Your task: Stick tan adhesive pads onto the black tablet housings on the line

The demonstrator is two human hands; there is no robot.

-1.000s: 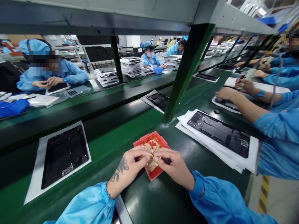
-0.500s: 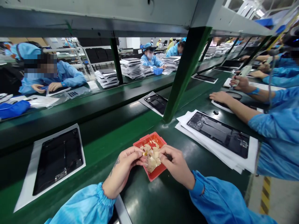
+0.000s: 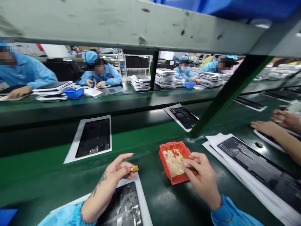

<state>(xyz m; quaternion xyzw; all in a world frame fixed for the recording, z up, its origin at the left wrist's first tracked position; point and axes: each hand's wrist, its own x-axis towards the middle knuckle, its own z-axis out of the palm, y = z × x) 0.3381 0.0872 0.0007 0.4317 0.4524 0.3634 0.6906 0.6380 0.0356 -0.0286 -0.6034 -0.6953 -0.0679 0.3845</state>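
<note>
In the head view, my left hand [image 3: 113, 175] pinches a small orange-yellow flex piece [image 3: 134, 169] between thumb and fingers, with the index finger stretched out. Below it lies a black tablet housing [image 3: 128, 201] on white paper, partly covered by my left wrist. My right hand [image 3: 203, 177] is closed on a slim black tool [image 3: 192, 169]; its tip and exact kind are hidden by the fingers. These fingers hover at the right side of a red plastic bin [image 3: 175, 181], which holds many small cream-coloured scraps [image 3: 174, 163].
Another tablet housing [image 3: 94, 138] rests on paper at the left, and one more [image 3: 183, 116] farther back. A paper stack with a housing [image 3: 258, 169] lies at right, beside a co-worker's hand [image 3: 266, 128]. A slanted green post [image 3: 221, 94] and overhead beam [image 3: 117, 25] frame the bench.
The view has turned left. My left hand has moved away from the red bin with the yellow piece, over the near housing. My right hand stays by the bin with the black tool.
</note>
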